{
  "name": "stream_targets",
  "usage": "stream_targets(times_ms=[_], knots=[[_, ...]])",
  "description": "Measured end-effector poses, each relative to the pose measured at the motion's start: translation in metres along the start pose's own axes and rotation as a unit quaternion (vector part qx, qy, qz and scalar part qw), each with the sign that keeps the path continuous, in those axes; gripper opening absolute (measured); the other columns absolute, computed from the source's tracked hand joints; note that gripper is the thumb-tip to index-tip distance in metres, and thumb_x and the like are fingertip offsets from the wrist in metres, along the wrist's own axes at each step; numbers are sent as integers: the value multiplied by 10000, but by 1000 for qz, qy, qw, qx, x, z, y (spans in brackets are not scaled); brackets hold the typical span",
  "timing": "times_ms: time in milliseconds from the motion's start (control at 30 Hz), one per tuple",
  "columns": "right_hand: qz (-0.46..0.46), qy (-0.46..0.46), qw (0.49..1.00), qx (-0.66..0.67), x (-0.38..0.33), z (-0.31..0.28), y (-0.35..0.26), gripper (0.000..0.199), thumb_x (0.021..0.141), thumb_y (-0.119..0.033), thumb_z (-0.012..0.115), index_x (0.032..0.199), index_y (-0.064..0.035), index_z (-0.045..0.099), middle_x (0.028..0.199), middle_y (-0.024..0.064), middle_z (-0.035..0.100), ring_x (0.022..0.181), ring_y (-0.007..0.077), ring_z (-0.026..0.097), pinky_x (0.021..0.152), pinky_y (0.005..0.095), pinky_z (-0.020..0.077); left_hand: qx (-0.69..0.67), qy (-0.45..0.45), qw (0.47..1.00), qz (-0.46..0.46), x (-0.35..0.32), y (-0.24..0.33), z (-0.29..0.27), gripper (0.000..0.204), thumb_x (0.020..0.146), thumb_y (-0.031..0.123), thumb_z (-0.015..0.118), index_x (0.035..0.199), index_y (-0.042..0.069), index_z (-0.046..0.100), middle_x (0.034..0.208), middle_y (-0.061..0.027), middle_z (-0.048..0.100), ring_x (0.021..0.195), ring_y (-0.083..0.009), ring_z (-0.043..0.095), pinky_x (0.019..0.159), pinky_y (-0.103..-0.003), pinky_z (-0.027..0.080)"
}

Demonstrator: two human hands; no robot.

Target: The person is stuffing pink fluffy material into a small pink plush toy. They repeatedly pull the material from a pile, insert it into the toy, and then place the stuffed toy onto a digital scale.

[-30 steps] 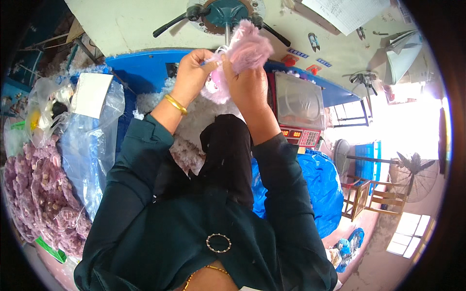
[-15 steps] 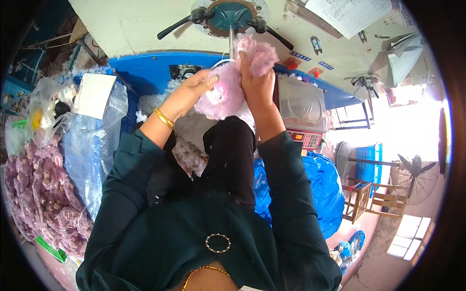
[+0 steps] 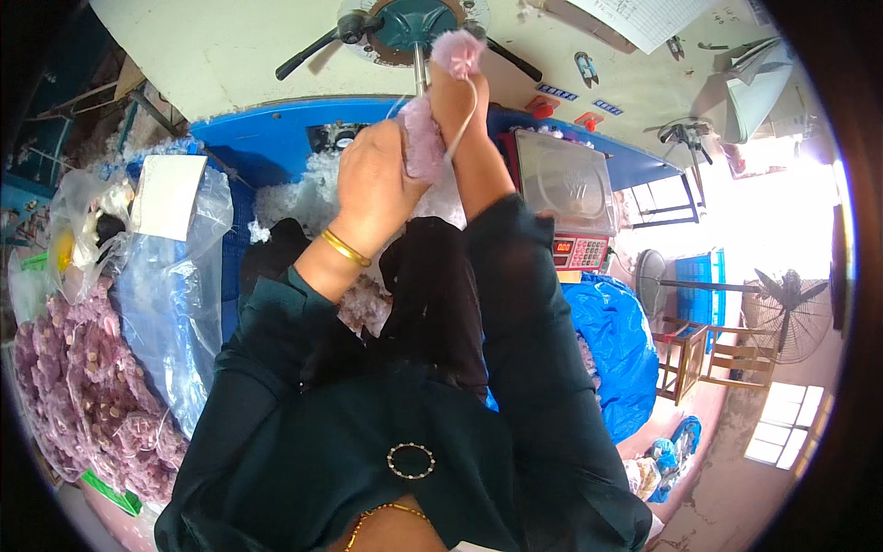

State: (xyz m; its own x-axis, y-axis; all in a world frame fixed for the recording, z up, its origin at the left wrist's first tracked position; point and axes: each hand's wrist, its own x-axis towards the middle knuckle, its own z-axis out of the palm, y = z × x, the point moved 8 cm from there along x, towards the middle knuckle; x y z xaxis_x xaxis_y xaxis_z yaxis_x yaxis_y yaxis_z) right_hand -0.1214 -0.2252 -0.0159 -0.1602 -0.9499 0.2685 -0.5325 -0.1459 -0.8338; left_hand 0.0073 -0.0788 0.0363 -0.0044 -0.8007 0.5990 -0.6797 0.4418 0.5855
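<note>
Both hands raised at the metal spout (image 3: 418,66) of the green machine (image 3: 405,18). Left hand (image 3: 375,175) fingers clamped on a pink plush piece (image 3: 424,138), pressed against the right wrist; right hand (image 3: 457,92) fingers closed on the piece's upper end (image 3: 458,51) (white cord (image 3: 469,115) trailing). Scale (image 3: 561,189) just right; pink pieces bagged (image 3: 83,396) far left.

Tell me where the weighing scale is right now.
In the head view, the weighing scale sits right of the person's right forearm, on the blue table, above the blue plastic bag. Both hands hold a pink fluffy toy just to its left.
</note>
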Motion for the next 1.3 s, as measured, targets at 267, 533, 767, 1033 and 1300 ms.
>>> stream_targets(times_ms=[267, 533, 767, 1033, 1300], knots=[[48, 16, 988, -148, -53, -34, -43, 380, 806, -365, 582, 855, 6, 647, 818, 262, 640, 810, 421, 629, 682, 443, 509, -53, 33, 997, -38, -26, 1, -15, 408, 616, 149, 785, 911, 38, 525, 833, -151, 561, 802, -363, 555, 704, -428, 434], [43, -290, 927, 233, -98, -54, -47, 480, 760, -378, 746, 1010, 15, 628, 794, 36, 626, 674, 115, 556, 614, 270, 464, -450, -57, 869, -196, -44, -36, 0, 267, 867, 175, 620, 1066, 12, 551, 941, -83, 607, 840, -202, 579, 752, -302, 466], [195, -406, 724, 522, -165, -11, -11, 309, 826, -263, 713, 1015, -42, 610, 755, -19, 586, 545, 71, 521, 444, 214, 391, -506, -49, 831, -227, -71, -44, 17, 325, 1008, 232, 414, 1202, -7, 520, 992, -26, 592, 863, -82, 530, 770, -231, 456], [-196, -369, 905, 84, -167, -32, -78, 257, 812, -276, 689, 792, -43, 583, 667, 50, 568, 583, 198, 555, 520, 342, 418, -647, -157, 616, -422, -72, -24, 20, 263, 917, 154, 558, 1142, 18, 570, 1012, -57, 633, 928, -148, 613, 809, -298, 506], [-298, -134, 935, -136, -109, -43, -113, 238, 680, -288, 648, 588, -91, 549, 612, 115, 549, 571, 333, 556, 495, 441, 413, -767, -87, 446, -453, -48, -21, 37, 381, 961, 355, 486, 1126, 25, 580, 992, -97, 659, 879, -190, 653, 786, -323, 535]])
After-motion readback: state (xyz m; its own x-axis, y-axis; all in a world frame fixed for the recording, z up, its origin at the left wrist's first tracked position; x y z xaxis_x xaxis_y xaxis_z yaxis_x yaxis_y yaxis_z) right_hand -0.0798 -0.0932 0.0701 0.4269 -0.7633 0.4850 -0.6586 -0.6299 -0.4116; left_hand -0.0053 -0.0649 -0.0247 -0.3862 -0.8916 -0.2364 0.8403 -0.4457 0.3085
